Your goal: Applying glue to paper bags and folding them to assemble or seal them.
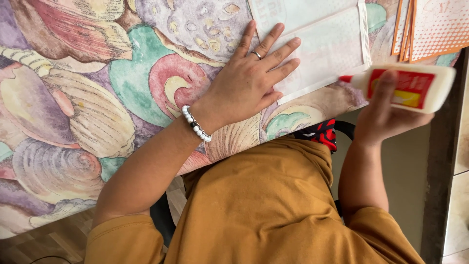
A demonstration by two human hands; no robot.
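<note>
While the white paper sheet (322, 46) on the shell-print tablecloth (73, 98) is pinned flat under the open left hand (246, 80), the glue bottle (408, 88), gripped by the right hand (386, 115), is best squeezed gently along the edge.

One white paper sheet (322, 44) at upper centre; one white glue bottle (410, 88) with a red tip at upper right; one stack of orange-edged cards (430, 27), count uncertain; two hands, left hand (249, 80) and right hand (388, 115); one bead bracelet (196, 124); one ring (257, 55).
</note>
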